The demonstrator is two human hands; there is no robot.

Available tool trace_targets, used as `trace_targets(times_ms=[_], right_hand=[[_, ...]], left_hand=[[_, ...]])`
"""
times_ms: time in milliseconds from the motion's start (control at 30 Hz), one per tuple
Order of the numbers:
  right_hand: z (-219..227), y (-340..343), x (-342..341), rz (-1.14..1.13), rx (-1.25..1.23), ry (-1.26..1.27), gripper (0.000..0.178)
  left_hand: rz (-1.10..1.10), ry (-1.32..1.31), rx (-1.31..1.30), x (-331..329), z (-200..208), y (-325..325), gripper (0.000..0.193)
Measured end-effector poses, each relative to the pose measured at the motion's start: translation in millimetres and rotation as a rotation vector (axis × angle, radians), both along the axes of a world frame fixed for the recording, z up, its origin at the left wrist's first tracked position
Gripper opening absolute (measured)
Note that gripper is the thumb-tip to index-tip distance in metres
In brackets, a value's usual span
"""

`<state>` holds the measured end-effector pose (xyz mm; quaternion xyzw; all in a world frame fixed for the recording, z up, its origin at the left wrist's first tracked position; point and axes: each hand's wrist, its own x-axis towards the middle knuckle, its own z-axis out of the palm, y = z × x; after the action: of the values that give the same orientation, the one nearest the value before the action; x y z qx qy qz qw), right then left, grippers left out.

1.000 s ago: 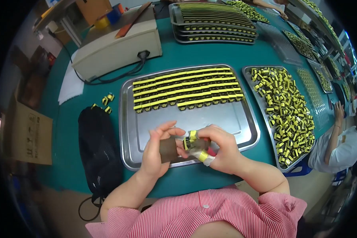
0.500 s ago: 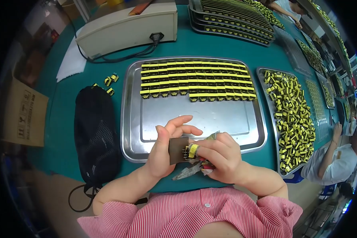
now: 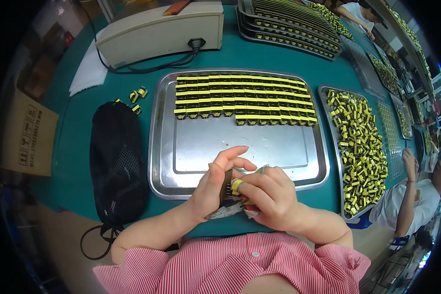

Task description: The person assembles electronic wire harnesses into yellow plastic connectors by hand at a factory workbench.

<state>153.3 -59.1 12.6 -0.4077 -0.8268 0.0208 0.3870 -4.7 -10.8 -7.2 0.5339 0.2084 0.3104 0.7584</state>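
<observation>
My left hand is closed on a thin dark brown plate, seen nearly edge-on, with its fingers curled over the top. My right hand pinches a small yellow-and-black transformer, whose metal pins point left at the plate. Whether the pins touch the plate I cannot tell. Also in my right hand is a grey pointed tool with red at its grip, probably pliers, its tip toward my left wrist. Beyond both hands, a metal tray bears rows of similar transformers.
On the right, another tray is heaped with loose transformers. A black mesh pouch lies left, near a few loose transformers. Behind stand a beige box-shaped device with a cable and stacked trays. Co-workers sit at right.
The brown plate has turned from broadside to nearly edge-on as my left hand moved right. The grey tool's tip has swung left toward my left wrist. The transformer stays in my right fingers.
</observation>
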Motion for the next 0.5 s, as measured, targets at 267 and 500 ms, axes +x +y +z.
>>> trace_targets(times_ms=[267, 500], right_hand=[[1.8, -0.9, -0.9, 0.008, -0.010, 0.032, 0.043], [2.0, -0.8, -2.3, 0.032, 0.016, 0.081, 0.041]], left_hand=[[0.013, -0.054, -0.136, 2.9, 7.0, -3.9, 0.083], [-0.006, -0.105, -0.245, 4.1, 11.4, -4.7, 0.082]])
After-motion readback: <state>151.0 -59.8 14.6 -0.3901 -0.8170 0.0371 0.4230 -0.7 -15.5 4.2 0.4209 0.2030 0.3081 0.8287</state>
